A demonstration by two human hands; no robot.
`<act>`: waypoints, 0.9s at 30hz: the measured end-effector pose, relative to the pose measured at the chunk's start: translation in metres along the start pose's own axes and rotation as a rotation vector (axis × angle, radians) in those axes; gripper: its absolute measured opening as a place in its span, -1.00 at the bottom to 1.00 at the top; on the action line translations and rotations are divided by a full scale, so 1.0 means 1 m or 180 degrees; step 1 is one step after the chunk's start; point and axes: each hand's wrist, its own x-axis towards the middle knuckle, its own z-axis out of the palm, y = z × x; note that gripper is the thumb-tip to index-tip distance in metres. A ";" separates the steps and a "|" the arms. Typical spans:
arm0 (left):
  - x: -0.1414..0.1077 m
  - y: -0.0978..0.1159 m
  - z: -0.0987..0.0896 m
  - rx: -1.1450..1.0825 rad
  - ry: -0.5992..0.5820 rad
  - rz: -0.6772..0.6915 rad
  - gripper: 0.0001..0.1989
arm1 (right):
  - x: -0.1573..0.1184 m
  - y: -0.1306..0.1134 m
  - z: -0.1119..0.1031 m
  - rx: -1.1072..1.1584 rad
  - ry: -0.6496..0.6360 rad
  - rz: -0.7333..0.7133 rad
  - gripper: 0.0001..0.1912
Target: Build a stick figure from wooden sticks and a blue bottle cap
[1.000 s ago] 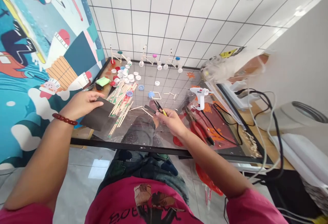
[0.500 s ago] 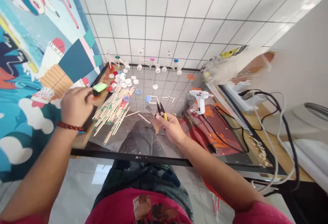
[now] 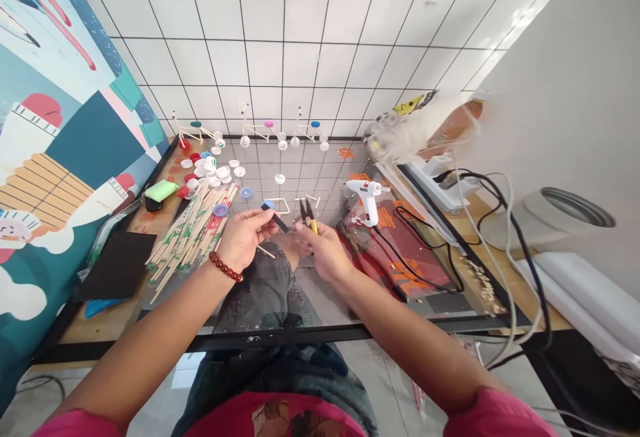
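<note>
Between the thumb and fingers of my left hand (image 3: 245, 240) is a narrow black strip (image 3: 276, 219), slanting down toward the right. My right hand (image 3: 325, 249) grips small pliers (image 3: 307, 210) with dark jaws and a yellow handle, the jaws pointing away from me just right of the strip. A blue bottle cap (image 3: 269, 204) lies behind the strip. Short sticks joined into a small frame (image 3: 283, 206) rest beside that cap. Left of my left hand spreads a pile of printed wooden sticks (image 3: 187, 233).
White and red bottle caps (image 3: 213, 169) cluster behind the sticks. Small stick-and-cap models (image 3: 260, 131) line the tiled wall. At right are a white glue gun (image 3: 367, 198), red-handled pliers (image 3: 375, 260) and cables (image 3: 500, 197). A black sheet (image 3: 120, 265) and green block (image 3: 161, 189) lie left.
My left hand has come from the table's left side to the middle and now holds the black strip. My right hand keeps the pliers near the same place. The view has shifted.
</note>
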 end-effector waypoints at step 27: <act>-0.006 -0.006 -0.010 0.0187 -0.0147 0.0083 -0.55 | -0.006 0.002 0.003 -0.0626 -0.0058 -0.0069 -0.63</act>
